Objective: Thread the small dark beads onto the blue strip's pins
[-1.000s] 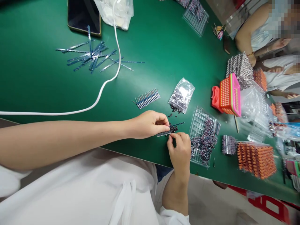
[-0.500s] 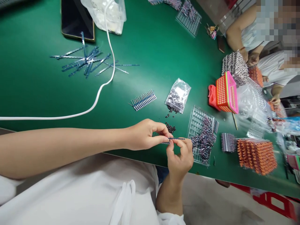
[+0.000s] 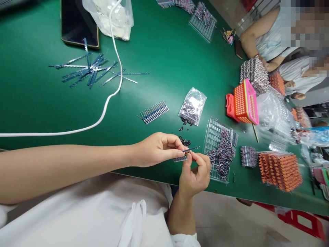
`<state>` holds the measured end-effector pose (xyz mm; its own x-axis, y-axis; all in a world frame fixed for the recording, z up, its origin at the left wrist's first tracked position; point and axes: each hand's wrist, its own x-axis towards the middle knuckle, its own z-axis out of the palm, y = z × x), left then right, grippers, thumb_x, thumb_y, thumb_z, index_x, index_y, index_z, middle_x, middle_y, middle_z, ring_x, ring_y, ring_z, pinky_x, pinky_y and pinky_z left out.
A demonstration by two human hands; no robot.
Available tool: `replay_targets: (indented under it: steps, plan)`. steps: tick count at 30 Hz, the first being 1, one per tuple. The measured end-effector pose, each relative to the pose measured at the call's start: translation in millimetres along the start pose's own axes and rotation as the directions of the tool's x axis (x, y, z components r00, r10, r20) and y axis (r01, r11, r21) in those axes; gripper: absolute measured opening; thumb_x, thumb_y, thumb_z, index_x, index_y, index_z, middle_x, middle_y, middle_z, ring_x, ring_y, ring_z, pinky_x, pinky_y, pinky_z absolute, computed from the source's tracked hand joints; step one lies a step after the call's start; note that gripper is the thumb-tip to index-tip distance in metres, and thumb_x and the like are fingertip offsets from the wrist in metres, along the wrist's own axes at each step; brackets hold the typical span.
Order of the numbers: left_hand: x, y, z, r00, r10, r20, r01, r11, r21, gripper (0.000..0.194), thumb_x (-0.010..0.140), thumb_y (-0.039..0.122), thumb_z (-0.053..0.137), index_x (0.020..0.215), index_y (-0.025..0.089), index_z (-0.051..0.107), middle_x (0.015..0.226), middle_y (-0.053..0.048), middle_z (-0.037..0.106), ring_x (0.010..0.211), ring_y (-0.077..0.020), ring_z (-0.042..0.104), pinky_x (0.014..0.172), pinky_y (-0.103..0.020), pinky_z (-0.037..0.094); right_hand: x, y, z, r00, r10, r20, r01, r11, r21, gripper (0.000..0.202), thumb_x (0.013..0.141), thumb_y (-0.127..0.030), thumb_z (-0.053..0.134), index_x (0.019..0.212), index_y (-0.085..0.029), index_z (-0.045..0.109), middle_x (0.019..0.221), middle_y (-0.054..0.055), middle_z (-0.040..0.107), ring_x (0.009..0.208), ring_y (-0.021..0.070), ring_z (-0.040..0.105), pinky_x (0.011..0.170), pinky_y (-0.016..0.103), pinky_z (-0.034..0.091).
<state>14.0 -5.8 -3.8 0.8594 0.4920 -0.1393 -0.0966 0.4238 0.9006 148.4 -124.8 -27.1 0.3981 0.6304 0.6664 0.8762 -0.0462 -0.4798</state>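
A thin, dark blue metal strip (image 3: 194, 149) sticks out from the pinched thumb and fingers of my left hand (image 3: 159, 149). Just below it, my right hand (image 3: 195, 175) has thumb and forefinger closed at the strip; whatever they hold is too small to make out. Beneath my left fingertips lies part of a row of small metal pieces (image 3: 180, 159). Small dark beads (image 3: 185, 141) are heaped just beyond my fingers. A clear plastic bag (image 3: 193, 104) of dark beads lies farther off, with some spilled out. Beside my right hand, a clear ridged tray (image 3: 212, 133) carries many thin dark pieces.
Loose blue strips (image 3: 89, 70) lie at the left near a white cable (image 3: 105, 109), a dark-screened device (image 3: 79, 25) and a plastic bag (image 3: 118, 20). A lined-up row of strips (image 3: 155, 112) is mid-table. Orange stacks (image 3: 280, 171) and a basket (image 3: 243, 103) stand right, near other people.
The blue strip's outer end has tilted upward, away from my right fingers. More of the row of pieces under my left hand shows. The view has shifted slightly.
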Motion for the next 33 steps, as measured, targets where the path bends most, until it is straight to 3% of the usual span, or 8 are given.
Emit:
replay_targets:
  steps: [5,8,11,16,20,23,33]
  plan:
    - [-3,-2,0.0,0.998,0.065,0.016,-0.067,0.99,0.127,0.012,0.089,0.026,0.065,0.094,0.016,0.068,0.115,-0.008,0.076,0.11,-0.0192,0.069,0.098,-0.033,0.055,-3,3,1,1.0,-0.022,-0.004,0.022,1.0,-0.016,0.017,0.085,-0.014,0.07,0.098,-0.023,0.065,0.087,0.003,0.066,0.079,0.0154,0.065,0.072,0.033,0.055]
    - [-4,0,-1.1,0.989,0.142,0.035,-0.146,0.945,0.291,0.01,0.091,0.024,0.063,0.094,0.017,0.07,0.114,-0.007,0.076,0.111,-0.0182,0.069,0.1,-0.031,0.052,-5,5,1,0.999,-0.038,-0.002,0.038,0.998,-0.042,0.015,0.087,-0.016,0.069,0.099,-0.023,0.065,0.088,0.004,0.067,0.081,0.0164,0.066,0.071,0.033,0.056]
    - [-4,2,-2.2,0.983,0.181,0.043,-0.184,0.922,0.341,0.011,0.091,0.023,0.062,0.095,0.018,0.07,0.113,-0.006,0.077,0.109,-0.0178,0.07,0.098,-0.03,0.053,-6,6,2,0.999,-0.04,0.017,0.041,0.998,-0.044,0.014,0.087,-0.016,0.067,0.099,-0.023,0.064,0.088,0.004,0.067,0.08,0.0168,0.067,0.07,0.034,0.056]
    - [-3,2,-2.3,0.993,0.119,0.0,-0.114,0.945,0.307,0.014,0.09,0.027,0.063,0.097,0.017,0.071,0.109,-0.006,0.077,0.104,-0.0191,0.071,0.094,-0.031,0.054,-6,5,1,1.0,-0.004,0.03,0.004,1.0,-0.005,0.011,0.087,-0.017,0.067,0.096,-0.023,0.064,0.087,0.003,0.066,0.079,0.0162,0.066,0.07,0.034,0.057]
    - [-1,1,-1.9,0.997,0.022,-0.077,-0.007,0.981,0.194,0.018,0.088,0.033,0.065,0.092,0.016,0.07,0.092,-0.005,0.076,0.088,-0.0176,0.071,0.081,-0.029,0.056,-6,0,0,0.98,0.167,0.11,-0.183,0.97,0.16,0.002,0.089,-0.022,0.063,0.091,-0.021,0.065,0.085,0.003,0.062,0.078,0.0157,0.063,0.066,0.031,0.054]
    - [1,1,-2.5,0.993,0.018,-0.12,0.008,0.978,0.21,0.017,0.086,0.033,0.066,0.086,0.016,0.069,0.083,-0.003,0.073,0.079,-0.0155,0.067,0.074,-0.027,0.053,-5,-3,0,0.959,0.242,0.145,-0.274,0.922,0.274,0.006,0.091,-0.022,0.061,0.086,-0.02,0.063,0.081,0.002,0.059,0.078,0.0155,0.06,0.064,0.03,0.052]
    - [1,2,-1.9,0.992,0.001,-0.126,0.021,0.984,0.175,0.019,0.082,0.034,0.069,0.086,0.015,0.07,0.082,-0.003,0.072,0.076,-0.0159,0.066,0.072,-0.028,0.053,-5,-3,2,0.95,0.271,0.155,-0.31,0.875,0.372,0.004,0.09,-0.021,0.061,0.085,-0.021,0.062,0.079,0.001,0.056,0.078,0.0158,0.057,0.069,0.032,0.048]
